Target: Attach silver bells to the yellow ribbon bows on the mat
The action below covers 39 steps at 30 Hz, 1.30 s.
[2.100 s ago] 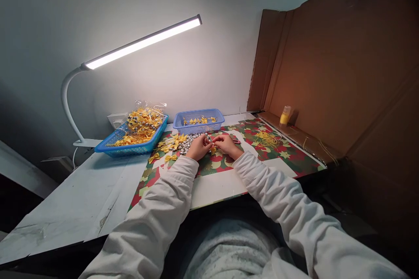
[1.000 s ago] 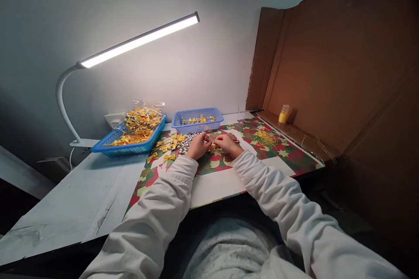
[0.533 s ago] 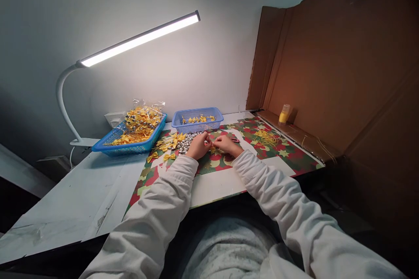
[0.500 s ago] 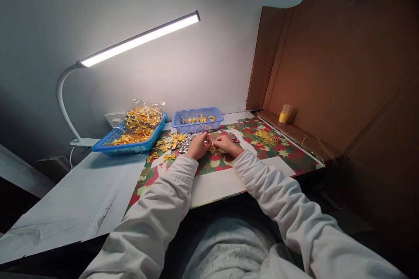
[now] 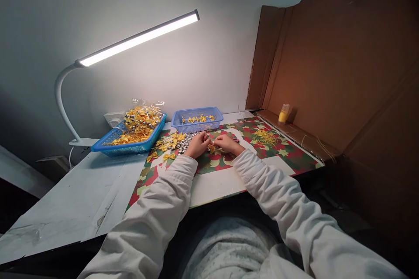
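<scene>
My left hand (image 5: 197,145) and my right hand (image 5: 227,144) are close together over the patterned board, both with fingers pinched. A small yellow ribbon bow (image 5: 211,148) shows between them, just under the right fingertips, which seem to grip it. What the left fingers pinch is too small to make out. Beside my left hand lies a pile of silver bells (image 5: 186,141). Yellow bows with cords (image 5: 172,141) are heaped left of the bells, and a loose yellow bow (image 5: 169,157) lies nearer me.
A blue basket (image 5: 98,147) heaped with yellow bows and a smaller blue basket (image 5: 196,111) stand behind. Yellow cords (image 5: 266,137) lie to the right, near a yellow-filled bottle (image 5: 283,113). A lit lamp (image 5: 140,37) hangs above; a cardboard wall (image 5: 327,61) rises at right.
The fingertips have shifted slightly, and the left fingers have closed in more. The yellow bow between my hands shows more plainly. The other things are where they were.
</scene>
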Motion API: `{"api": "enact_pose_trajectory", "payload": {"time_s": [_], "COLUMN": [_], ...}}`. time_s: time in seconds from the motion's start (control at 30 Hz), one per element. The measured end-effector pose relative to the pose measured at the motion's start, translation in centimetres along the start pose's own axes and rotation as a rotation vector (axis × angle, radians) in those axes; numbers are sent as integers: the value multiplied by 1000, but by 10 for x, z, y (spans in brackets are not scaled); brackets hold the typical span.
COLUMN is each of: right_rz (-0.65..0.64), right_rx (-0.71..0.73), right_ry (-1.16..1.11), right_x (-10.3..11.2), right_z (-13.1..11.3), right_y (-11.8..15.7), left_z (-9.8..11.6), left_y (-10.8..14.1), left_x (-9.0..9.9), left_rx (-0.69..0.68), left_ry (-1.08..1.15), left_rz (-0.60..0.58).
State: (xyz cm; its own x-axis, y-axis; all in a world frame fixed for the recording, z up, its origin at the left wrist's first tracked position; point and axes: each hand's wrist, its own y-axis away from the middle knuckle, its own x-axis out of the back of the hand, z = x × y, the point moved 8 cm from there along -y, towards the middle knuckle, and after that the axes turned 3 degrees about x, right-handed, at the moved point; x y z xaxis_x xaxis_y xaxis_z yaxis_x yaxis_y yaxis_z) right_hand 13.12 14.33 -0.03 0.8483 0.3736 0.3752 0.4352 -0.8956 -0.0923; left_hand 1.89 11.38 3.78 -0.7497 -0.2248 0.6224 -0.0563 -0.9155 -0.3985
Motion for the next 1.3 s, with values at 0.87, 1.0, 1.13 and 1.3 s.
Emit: {"api": "enact_pose_trajectory", "payload": {"time_s": [0.87, 1.0, 1.13, 1.3], "right_rz": [-15, -10, -15, -13], "right_rx": [97, 84, 93, 85], "right_ry": [159, 169, 184, 182], "right_x": [3, 3, 2, 2], "right_z": [0, 0, -1, -2], "right_y": [-6, -7, -7, -5], "left_z": [-19, -36, -56, -31], "left_y": [1, -4, -8, -10], "left_x": [-12, -5, 6, 23], "left_rx": [228, 401, 491, 133], "left_ry": [456, 541, 533, 106], "left_rz": [-115, -17, 129, 175]}}
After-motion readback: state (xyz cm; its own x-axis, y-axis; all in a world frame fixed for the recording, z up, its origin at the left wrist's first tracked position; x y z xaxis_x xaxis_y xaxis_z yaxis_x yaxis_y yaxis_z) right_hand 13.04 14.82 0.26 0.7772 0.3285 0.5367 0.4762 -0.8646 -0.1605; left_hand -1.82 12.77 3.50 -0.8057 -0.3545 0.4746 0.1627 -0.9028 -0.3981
